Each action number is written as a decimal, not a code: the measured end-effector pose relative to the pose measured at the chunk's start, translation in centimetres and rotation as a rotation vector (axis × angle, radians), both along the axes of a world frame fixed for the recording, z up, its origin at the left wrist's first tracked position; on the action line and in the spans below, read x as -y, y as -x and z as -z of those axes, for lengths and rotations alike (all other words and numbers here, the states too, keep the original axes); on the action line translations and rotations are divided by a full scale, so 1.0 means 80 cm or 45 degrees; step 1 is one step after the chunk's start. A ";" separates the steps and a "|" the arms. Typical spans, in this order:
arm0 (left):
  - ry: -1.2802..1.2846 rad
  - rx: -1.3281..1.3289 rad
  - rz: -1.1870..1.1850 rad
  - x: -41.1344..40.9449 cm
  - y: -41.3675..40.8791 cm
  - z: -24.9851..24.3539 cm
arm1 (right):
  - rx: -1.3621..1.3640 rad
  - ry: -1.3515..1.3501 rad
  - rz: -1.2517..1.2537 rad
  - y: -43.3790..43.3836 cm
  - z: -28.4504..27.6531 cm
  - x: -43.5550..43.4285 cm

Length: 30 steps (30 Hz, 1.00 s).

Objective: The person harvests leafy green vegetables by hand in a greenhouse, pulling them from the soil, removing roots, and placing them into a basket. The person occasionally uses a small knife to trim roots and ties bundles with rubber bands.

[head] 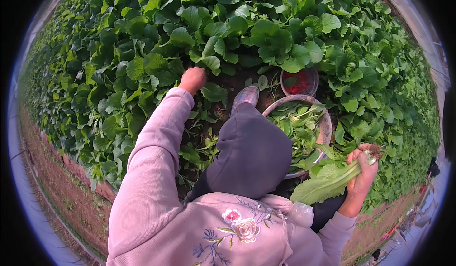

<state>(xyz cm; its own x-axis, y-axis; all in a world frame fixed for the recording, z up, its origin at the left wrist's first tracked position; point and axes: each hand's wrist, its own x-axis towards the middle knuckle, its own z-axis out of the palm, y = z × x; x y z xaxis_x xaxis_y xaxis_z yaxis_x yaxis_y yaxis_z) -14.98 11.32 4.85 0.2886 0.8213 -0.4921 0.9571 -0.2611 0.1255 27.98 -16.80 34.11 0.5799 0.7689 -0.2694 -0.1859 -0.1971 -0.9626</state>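
My right hand (361, 169) is closed around the stems of an uprooted leafy green plant (326, 182), its soil-covered roots pointing right and its pale green leaves hanging to the left, beside the basin. My left hand (193, 78) reaches down at the edge of the growing leafy greens (149, 66); its fingers are mostly hidden by leaves, so a hold cannot be made out. Between the hands stands a round basin (325, 123) with picked greens (299, 123) in it. Just beyond it is a clear round tub (315, 82) with red contents.
My shoe (245, 96) stands on dark soil near low weeds (206, 146). Dense greens surround the front and both sides. A bare earth path (67, 201) runs behind at the lower left. A translucent plastic bag (302, 214) lies by my waist.
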 end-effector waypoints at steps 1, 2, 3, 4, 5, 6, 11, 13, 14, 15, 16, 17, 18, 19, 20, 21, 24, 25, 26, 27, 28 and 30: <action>0.048 -0.067 0.084 -0.009 0.014 0.018 | 0.000 0.025 -0.026 0.003 0.000 -0.004; 0.084 -0.135 0.094 -0.015 0.023 0.033 | 0.016 0.069 -0.010 0.002 0.001 -0.005; 0.120 -0.206 0.102 -0.018 0.029 0.043 | 0.019 0.092 -0.012 0.003 0.001 -0.011; 0.035 -0.305 0.095 -0.016 0.025 0.032 | 0.021 0.114 -0.006 0.006 0.002 -0.014; 0.149 -0.393 0.010 -0.019 0.021 0.021 | 0.022 0.136 -0.002 0.009 0.003 -0.017; 0.141 -0.505 -0.010 -0.019 0.023 0.023 | 0.010 0.132 0.005 0.013 0.003 -0.022; 0.387 -0.810 -0.031 -0.032 0.045 0.033 | 0.026 0.214 0.003 0.012 0.008 -0.033; 0.430 -0.884 0.034 -0.027 0.041 0.021 | 0.027 0.240 0.004 0.010 0.011 -0.034; 0.436 -0.841 0.101 -0.025 0.050 0.032 | 0.024 0.245 -0.003 0.010 0.012 -0.033; 0.441 -0.768 -0.022 -0.027 0.054 0.036 | 0.016 0.252 -0.008 0.011 0.012 -0.033; 0.427 -0.731 -0.092 -0.026 0.057 0.040 | 0.033 0.256 -0.005 0.015 0.010 -0.035; 0.412 -0.693 -0.161 -0.022 0.060 0.044 | 0.033 0.252 0.007 0.017 0.009 -0.036; 0.410 -0.663 -0.172 -0.019 0.056 0.035 | 0.035 0.246 0.024 0.020 0.009 -0.035; 0.408 -0.634 -0.181 -0.015 0.053 0.025 | 0.037 0.241 0.043 0.021 0.009 -0.033; 0.410 -0.607 -0.199 -0.011 0.052 0.017 | 0.025 0.239 0.026 0.020 0.008 -0.033; 0.362 -0.582 -0.244 -0.008 0.058 0.028 | 0.013 0.236 0.010 0.019 0.007 -0.034; 0.182 -0.456 -0.384 0.005 0.091 0.080 | 0.015 0.253 -0.022 0.016 0.006 -0.031; 0.232 -0.464 -0.371 0.006 0.092 0.085 | 0.022 0.259 -0.025 0.016 0.006 -0.030; 0.282 -0.472 -0.360 0.006 0.093 0.089 | 0.018 0.256 -0.037 0.018 0.003 -0.029; 0.330 -0.477 -0.348 0.006 0.090 0.088 | 0.022 0.240 -0.038 0.018 0.002 -0.027; 0.331 -0.438 -0.327 0.005 0.087 0.084 | 0.026 0.225 -0.040 0.018 0.003 -0.024; 0.367 -0.457 -0.250 0.002 0.085 0.087 | 0.027 0.190 -0.065 0.020 0.000 -0.022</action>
<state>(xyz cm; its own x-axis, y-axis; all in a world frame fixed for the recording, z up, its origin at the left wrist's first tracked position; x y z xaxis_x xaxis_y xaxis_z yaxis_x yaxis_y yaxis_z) -21.81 11.15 -2.11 -0.0869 0.6590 -0.7471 0.9808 -0.0750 -0.1803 26.39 -15.05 34.14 0.5481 0.7498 -0.3707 -0.1518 -0.3467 -0.9256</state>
